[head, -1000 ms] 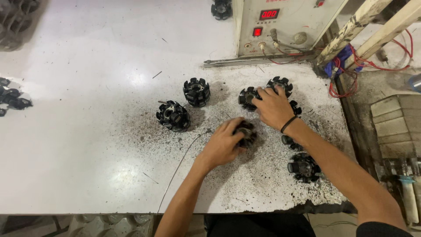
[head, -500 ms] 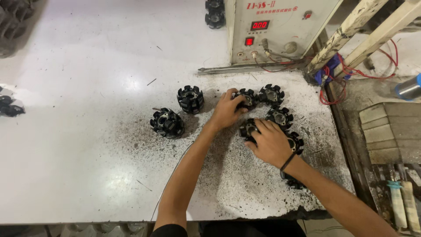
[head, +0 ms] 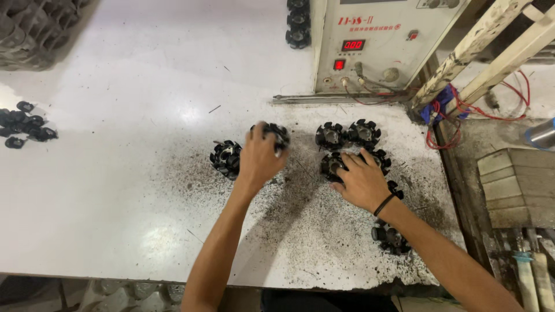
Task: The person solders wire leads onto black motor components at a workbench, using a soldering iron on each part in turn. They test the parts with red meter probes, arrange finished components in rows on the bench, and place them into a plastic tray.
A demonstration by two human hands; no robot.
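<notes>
A cream-coloured control box (head: 376, 43) is stood at the far edge of the table (head: 115, 190). Two small rectangular red-lit displays (head: 352, 45) are set in its front, with red lettering printed above.

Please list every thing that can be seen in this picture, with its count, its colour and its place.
rotors: about seven, black, on the table around the hands
table: one, white, black dust on its right part
machine: one, cream with red displays, at the table's back
small parts: several, black, at the table's left edge
stacked parts: some, black, left of the machine
wires: red and blue, right of the machine
wooden bars: two, pale, top right
left hand: on a rotor
right hand: on a rotor, black wristband
</notes>
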